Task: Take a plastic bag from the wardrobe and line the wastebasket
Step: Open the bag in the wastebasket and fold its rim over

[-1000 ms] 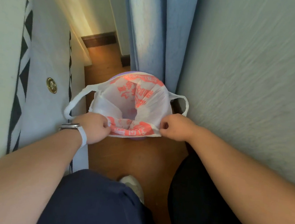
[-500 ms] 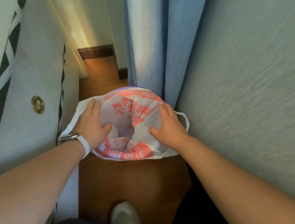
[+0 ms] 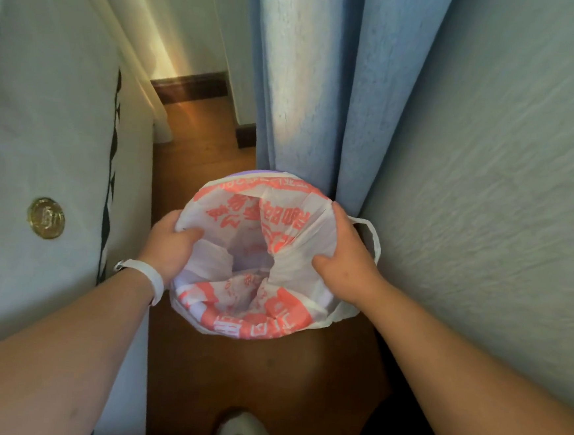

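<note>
A white plastic bag [image 3: 254, 314] with red print is spread open over the round wastebasket, whose lilac rim [image 3: 258, 174] shows only at the far side. My left hand [image 3: 170, 246] clasps the bag's left edge, thumb inside the opening, fingers outside. My right hand [image 3: 344, 256] clasps the right edge the same way. One bag handle [image 3: 375, 239] loops out past my right hand toward the wall. The inside of the bag sags down into the basket.
The basket stands on a wooden floor [image 3: 259, 380] in a narrow gap. A white bed side with a brass button [image 3: 46, 218] is on the left. A blue curtain [image 3: 317, 82] and a textured wall [image 3: 503, 200] close the right. My shoe [image 3: 244, 433] is below.
My hands went from pinching the bag's near edge to gripping its left and right sides over the rim. The bag has come down around the basket and the camera moved closer.
</note>
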